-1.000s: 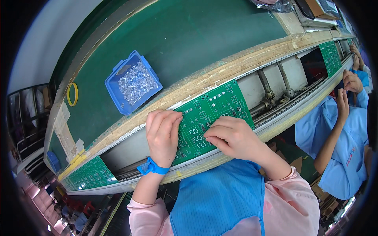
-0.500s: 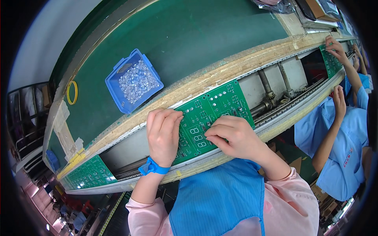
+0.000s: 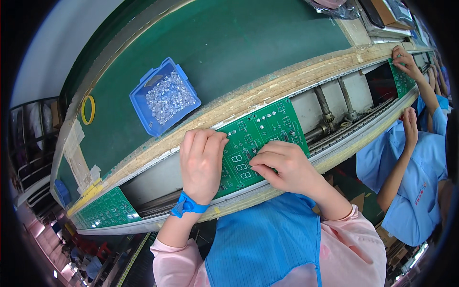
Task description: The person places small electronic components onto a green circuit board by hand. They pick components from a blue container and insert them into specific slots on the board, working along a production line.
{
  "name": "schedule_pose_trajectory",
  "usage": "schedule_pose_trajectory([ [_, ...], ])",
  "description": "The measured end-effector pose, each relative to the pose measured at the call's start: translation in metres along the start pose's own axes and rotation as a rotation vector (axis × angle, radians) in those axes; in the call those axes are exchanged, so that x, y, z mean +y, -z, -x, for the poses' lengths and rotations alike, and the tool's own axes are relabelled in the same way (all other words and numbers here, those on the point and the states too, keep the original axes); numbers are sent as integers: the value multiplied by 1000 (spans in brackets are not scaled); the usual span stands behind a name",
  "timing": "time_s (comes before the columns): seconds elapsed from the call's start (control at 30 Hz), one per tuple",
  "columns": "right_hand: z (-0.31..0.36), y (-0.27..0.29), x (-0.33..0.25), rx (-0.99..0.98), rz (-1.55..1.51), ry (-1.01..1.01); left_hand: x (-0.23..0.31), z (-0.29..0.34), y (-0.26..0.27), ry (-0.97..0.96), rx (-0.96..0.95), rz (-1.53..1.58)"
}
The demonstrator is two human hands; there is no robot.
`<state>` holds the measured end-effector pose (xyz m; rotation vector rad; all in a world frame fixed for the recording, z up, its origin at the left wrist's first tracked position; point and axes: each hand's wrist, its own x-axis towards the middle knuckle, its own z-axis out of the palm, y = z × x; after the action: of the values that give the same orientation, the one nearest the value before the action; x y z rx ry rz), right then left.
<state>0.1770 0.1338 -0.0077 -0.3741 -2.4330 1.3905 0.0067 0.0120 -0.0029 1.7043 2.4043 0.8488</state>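
A green circuit board (image 3: 275,122) with white printed outlines and several small clear parts lies across the rails in front of me. My left hand (image 3: 202,162), a blue band on its wrist, curls over the board's left end, fingertips together at the surface. What is under those fingertips is hidden. Over the right part of the board, my right hand (image 3: 285,167) is closed, thumb against bent fingers; I cannot make out anything between them. A blue plastic bin (image 3: 140,111) of small clear parts (image 3: 167,98) stands on the green bench beyond the board.
Another green board (image 3: 107,210) rests on the rails at far left. A wooden ledge (image 3: 287,83) borders the bench (image 3: 229,43), where a yellow ring (image 3: 88,110) lies. Metal shafts (image 3: 322,105) show between the rails. At right, a co-worker's hand (image 3: 404,60) is over a further board (image 3: 400,81).
My left hand has shifted slightly right and up along the board's left end. My right hand stays nearly in place. The co-worker's hands have moved a little.
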Motion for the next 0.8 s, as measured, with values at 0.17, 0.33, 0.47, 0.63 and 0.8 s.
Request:
schedule_pose_trajectory([
  [0.17,-1,0,-2,11,1,6,2,-1,-3,38,93,43],
  [0.33,-1,4,2,-26,-70,-10,-2,6,8,39,62,88],
  [0.47,-2,13,1,3,-226,-85,-5,-5,47,-47,106,7],
  [0.63,-14,20,-12,46,-654,-347,-38,-41,54,33,105,-370],
  [0.8,-23,14,-21,-4,-740,-356,-48,-49,47,127,-13,-479],
])
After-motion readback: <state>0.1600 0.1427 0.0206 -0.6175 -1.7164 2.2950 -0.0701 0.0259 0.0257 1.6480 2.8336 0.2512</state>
